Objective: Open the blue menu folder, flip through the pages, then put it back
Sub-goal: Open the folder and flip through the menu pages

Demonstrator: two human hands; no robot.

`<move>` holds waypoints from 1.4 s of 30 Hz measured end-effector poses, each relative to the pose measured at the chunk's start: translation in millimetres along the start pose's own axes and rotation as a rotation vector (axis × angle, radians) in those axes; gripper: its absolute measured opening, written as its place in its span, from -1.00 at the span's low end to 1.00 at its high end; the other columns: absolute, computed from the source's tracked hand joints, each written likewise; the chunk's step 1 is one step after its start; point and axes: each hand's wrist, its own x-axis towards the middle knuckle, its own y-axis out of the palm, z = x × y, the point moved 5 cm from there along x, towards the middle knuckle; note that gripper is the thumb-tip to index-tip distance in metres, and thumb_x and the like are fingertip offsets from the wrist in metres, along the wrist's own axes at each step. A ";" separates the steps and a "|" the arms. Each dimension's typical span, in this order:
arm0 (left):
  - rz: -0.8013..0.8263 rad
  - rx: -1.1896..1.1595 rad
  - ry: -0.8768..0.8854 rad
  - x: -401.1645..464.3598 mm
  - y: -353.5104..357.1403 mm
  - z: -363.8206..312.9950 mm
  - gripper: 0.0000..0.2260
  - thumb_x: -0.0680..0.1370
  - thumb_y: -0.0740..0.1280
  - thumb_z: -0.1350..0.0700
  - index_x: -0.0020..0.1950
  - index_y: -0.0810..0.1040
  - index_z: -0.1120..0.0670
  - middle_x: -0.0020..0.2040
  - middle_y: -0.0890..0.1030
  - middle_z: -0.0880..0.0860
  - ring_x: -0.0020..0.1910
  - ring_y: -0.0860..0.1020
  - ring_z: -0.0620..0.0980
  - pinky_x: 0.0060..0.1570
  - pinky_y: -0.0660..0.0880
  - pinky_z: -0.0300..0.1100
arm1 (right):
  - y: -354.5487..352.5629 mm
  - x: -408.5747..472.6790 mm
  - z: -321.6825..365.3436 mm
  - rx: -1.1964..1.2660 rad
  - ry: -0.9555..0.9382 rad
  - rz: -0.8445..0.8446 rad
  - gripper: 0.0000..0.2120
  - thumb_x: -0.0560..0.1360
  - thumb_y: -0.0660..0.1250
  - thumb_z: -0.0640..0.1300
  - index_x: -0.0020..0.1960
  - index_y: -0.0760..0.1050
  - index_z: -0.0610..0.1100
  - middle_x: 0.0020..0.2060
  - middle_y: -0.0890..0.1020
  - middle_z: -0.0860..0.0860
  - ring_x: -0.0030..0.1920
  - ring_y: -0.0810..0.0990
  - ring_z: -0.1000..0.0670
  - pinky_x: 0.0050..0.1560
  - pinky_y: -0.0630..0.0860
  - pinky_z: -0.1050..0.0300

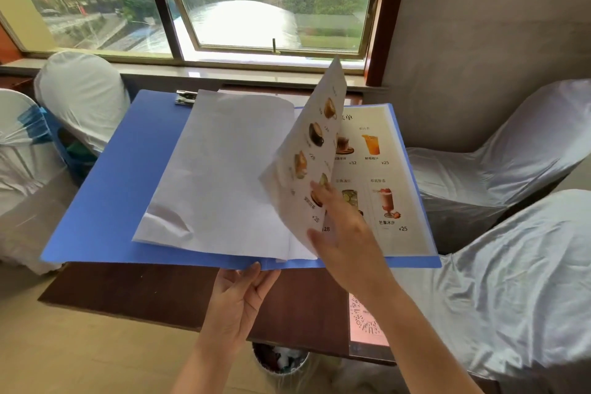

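Above the left hand [238,294] gripping its near edge, the open blue menu folder [128,169], right hand [345,233] loosely lifting a page [307,150].

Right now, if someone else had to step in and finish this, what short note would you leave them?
Left hand: holding the near edge of the open blue plastic menu folder by its spine, above the dark wooden table.
Right hand: fingers on a printed drinks page, lifted partway and standing nearly upright.
Done: folder opened; at least one white page already lies flat on the left.
Left: lay this page down, flip the remaining pages, close the folder and put it back.
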 end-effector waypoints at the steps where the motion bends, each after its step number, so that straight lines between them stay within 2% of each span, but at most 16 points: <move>1: -0.001 -0.001 0.000 -0.3 -0.5 -0.5 -0.62 0.39 0.25 0.38 0.07 0.61 0.02 0.04 0.70 0.06 0.01 0.66 0.09 -0.18 0.62 -0.13 | 5.0 0.2 4.6 -0.040 -0.038 0.007 -0.30 0.43 0.40 -0.20 0.44 0.14 0.06 0.44 0.28 -0.03 0.42 0.22 -0.02 0.31 0.33 -0.03; 3: 0.006 0.000 -0.003 -0.4 -0.3 -0.9 -0.61 0.40 0.25 0.39 0.11 0.59 0.04 0.08 0.68 0.09 0.03 0.65 0.10 -0.16 0.62 -0.12 | 13.4 1.1 14.4 -0.013 -0.121 0.042 -0.28 0.43 0.40 -0.18 0.45 0.10 0.08 0.48 0.19 -0.06 0.46 0.12 0.00 0.34 0.23 0.02; 6: 0.025 0.000 -0.003 -0.1 0.6 -1.2 -0.61 0.40 0.23 0.39 0.09 0.61 0.03 0.05 0.69 0.09 -0.01 0.66 0.07 -0.16 0.62 -0.12 | 17.7 3.7 22.5 0.267 -0.125 0.044 -0.35 0.49 0.27 -0.35 0.45 0.11 0.04 0.49 0.09 -0.02 0.48 0.01 0.07 0.38 0.24 0.13; 8: 0.031 0.000 -0.002 -0.1 0.9 -1.8 -0.62 0.40 0.22 0.40 0.07 0.62 0.03 0.01 0.71 0.08 -0.05 0.68 0.04 -0.16 0.62 -0.12 | 17.0 7.8 20.6 0.205 -0.103 0.007 -0.38 0.49 0.24 -0.39 0.45 0.14 -0.04 0.48 0.14 -0.06 0.46 0.01 0.10 0.38 0.09 0.35; 9: 0.037 -0.002 -0.003 -0.1 1.4 -2.2 -0.62 0.41 0.22 0.39 0.08 0.61 0.04 0.01 0.71 0.09 -0.05 0.67 0.04 -0.16 0.62 -0.12 | 18.0 10.0 19.5 0.111 -0.107 0.012 -0.40 0.49 0.28 -0.34 0.45 0.15 -0.07 0.48 0.18 -0.09 0.46 0.05 0.07 0.38 0.02 0.37; 13: 0.067 0.027 -0.015 -0.2 4.1 -2.6 -0.65 0.41 0.24 0.37 0.06 0.63 0.05 0.03 0.70 0.12 -0.02 0.66 0.07 -0.15 0.62 -0.12 | 32.0 12.2 19.9 -0.258 -0.197 0.130 -0.43 0.50 0.29 -0.02 0.45 0.16 -0.02 0.48 0.19 -0.03 0.48 0.09 0.01 0.42 -0.16 0.03; 17: 0.082 0.078 -0.008 -1.6 6.2 -4.3 -0.65 0.42 0.23 0.36 0.02 0.66 0.02 -0.03 0.71 0.12 -0.06 0.68 0.04 -0.15 0.62 -0.12 | 41.4 12.0 22.4 -0.403 -0.220 0.174 -0.47 0.52 0.22 0.05 0.44 0.15 0.05 0.50 0.13 0.00 0.49 0.03 -0.01 0.41 -0.25 -0.16; 22: 0.122 0.104 -0.008 -0.7 7.8 -8.7 -0.62 0.43 0.23 0.36 0.10 0.62 0.00 -0.01 0.70 0.13 -0.07 0.68 0.03 -0.13 0.62 -0.11 | 44.4 12.0 26.3 -0.450 -0.238 0.150 -0.50 0.53 0.23 0.00 0.43 0.19 0.00 0.49 0.17 -0.05 0.49 0.07 -0.07 0.40 -0.17 -0.28; 27: 0.114 0.087 -0.018 -1.2 5.0 -10.6 -0.63 0.42 0.24 0.36 0.08 0.63 0.01 0.03 0.69 0.15 -0.03 0.67 0.08 -0.14 0.62 -0.10 | 42.8 9.6 27.7 -0.402 -0.202 0.186 -0.51 0.56 0.14 0.07 0.45 0.13 0.05 0.50 0.12 -0.03 0.49 0.04 -0.03 0.41 -0.19 -0.22; 30: 0.065 0.078 -0.015 -0.8 -2.2 -11.2 -0.67 0.39 0.26 0.38 0.08 0.57 0.11 -0.05 0.71 0.17 -0.09 0.68 0.09 -0.18 0.63 -0.10 | 18.8 9.3 26.0 -0.319 -0.174 0.087 -0.55 0.55 0.14 0.07 0.41 0.22 0.04 0.46 0.25 -0.06 0.43 0.24 -0.02 0.40 -0.02 -0.23; 32: 0.020 0.066 -0.010 -0.8 -8.8 -11.4 -0.70 0.36 0.28 0.38 0.04 0.52 0.12 -0.15 0.72 0.14 -0.14 0.69 0.08 -0.21 0.63 -0.10 | -10.2 7.3 13.0 -0.328 -0.139 -0.062 -0.57 0.51 0.26 0.00 0.36 0.33 -0.02 0.38 0.39 -0.10 0.35 0.39 -0.08 0.35 0.14 -0.24; 34: -0.001 0.050 -0.007 -0.9 -13.5 -12.7 -0.71 0.35 0.28 0.39 0.00 0.54 0.11 -0.21 0.72 0.09 -0.16 0.69 0.05 -0.22 0.63 -0.10 | -40.5 2.8 -11.3 -0.399 -0.038 -0.187 -0.56 0.45 0.36 -0.09 0.31 0.39 -0.09 0.31 0.46 -0.18 0.29 0.44 -0.19 0.30 0.28 -0.33; 37: -0.020 0.053 -0.001 1.8 -20.3 -15.1 -0.70 0.36 0.27 0.38 -0.11 0.66 0.04 -0.20 0.72 0.06 -0.17 0.69 0.00 -0.21 0.63 -0.11 | -70.6 -5.2 -57.5 -0.479 0.232 -0.184 -0.45 0.44 0.39 -0.11 0.38 0.30 -0.07 0.40 0.30 -0.26 0.38 0.26 -0.30 0.22 0.35 -0.39; 39: -0.027 0.026 -0.001 3.8 -23.5 -16.7 -0.70 0.36 0.26 0.38 -0.07 0.63 0.05 -0.19 0.73 0.05 -0.17 0.69 0.00 -0.22 0.63 -0.11 | -75.9 -9.8 -83.1 -0.303 0.420 -0.098 -0.37 0.47 0.35 -0.07 0.45 0.14 -0.01 0.45 0.24 -0.19 0.39 0.26 -0.26 0.16 0.42 -0.31; 41: -0.021 0.001 -0.008 6.0 -24.2 -17.3 -0.69 0.37 0.26 0.38 0.02 0.55 0.07 -0.20 0.72 0.05 -0.15 0.69 0.00 -0.21 0.63 -0.11 | -74.4 -12.4 -99.1 0.023 0.557 -0.051 -0.36 0.49 0.33 -0.11 0.47 0.09 -0.03 0.36 0.40 -0.14 0.26 0.46 -0.18 0.02 0.55 -0.16; 42: -0.014 0.000 -0.009 6.9 -24.3 -17.5 -0.68 0.38 0.26 0.38 0.04 0.53 0.08 -0.21 0.72 0.04 -0.14 0.69 0.00 -0.20 0.63 -0.10 | -72.7 -13.6 -103.8 0.152 0.584 -0.031 -0.40 0.50 0.32 -0.15 0.45 0.15 -0.05 0.26 0.52 -0.12 0.16 0.55 -0.13 -0.04 0.58 -0.10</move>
